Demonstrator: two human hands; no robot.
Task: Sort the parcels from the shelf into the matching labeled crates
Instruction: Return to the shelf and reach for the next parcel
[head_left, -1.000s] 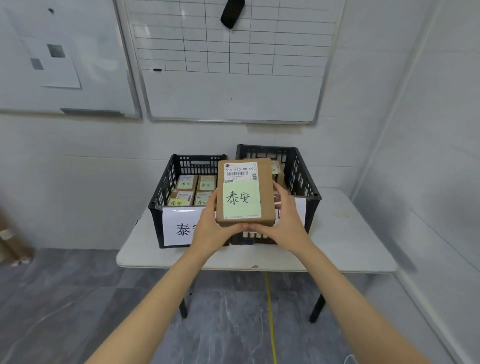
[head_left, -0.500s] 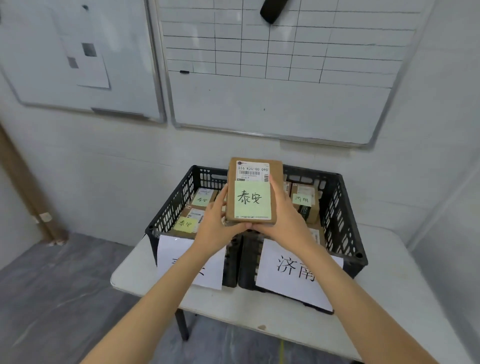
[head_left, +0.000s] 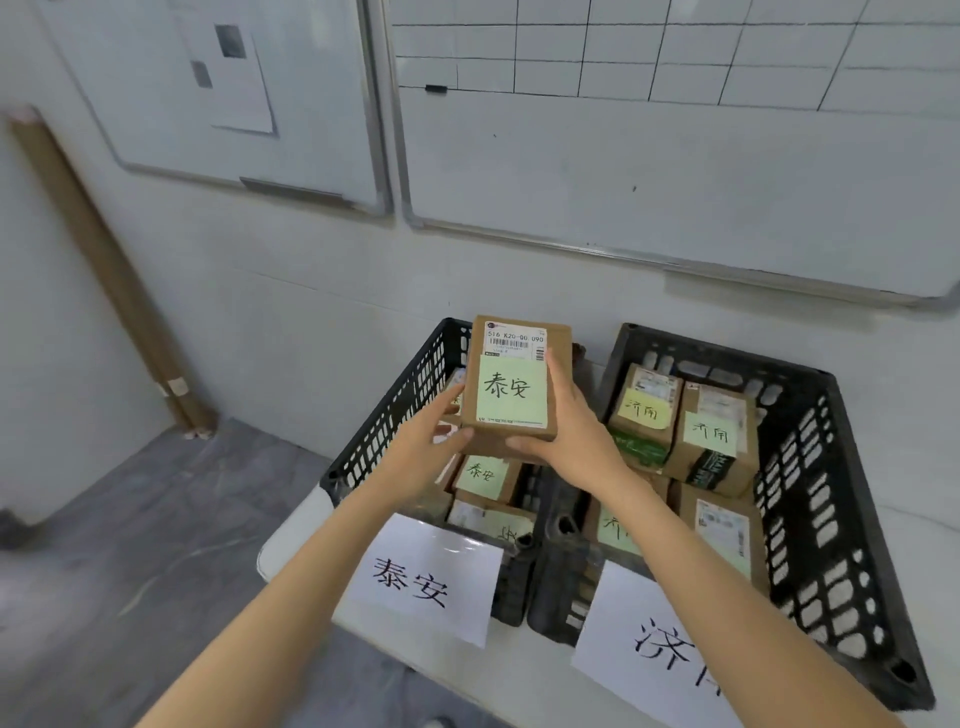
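Held parcel (head_left: 511, 382): brown cardboard box with a printed barcode label at the top and a green note handwritten "泰安" below it. It is up in the air over the inside of the left crate (head_left: 395, 405), label face tipped toward the camera. Whether its underside touches the parcels below cannot be told.

Left hand (head_left: 421, 447): grasping the parcel at its lower left corner, fingers curled under the edge.
Right hand (head_left: 571, 426): grasping the parcel's right side, fingers laid up along the edge and thumb hooked under the bottom.

Left crate: black plastic with lattice walls. A white paper sign (head_left: 423, 577) reading "泰安" hangs on its front wall. Inside are more brown parcels (head_left: 485, 475), and the green notes that can be read say "泰安".

Right crate (head_left: 810, 467): touching the left crate on its right side, same black lattice type. Its front sign (head_left: 670, 654) is cut off by the frame edge; "济" is readable. The parcels inside (head_left: 711, 436) carry notes reading "济南".

Counter (head_left: 296, 535): white, under the left crate, with its corner showing just left of it.

Behind the left crate: a white wall with two whiteboards (head_left: 675, 182), the right one ruled in a grid. Well to the left of the crate, cardboard tubes (head_left: 104, 260) lean on the wall above a grey floor (head_left: 130, 545).
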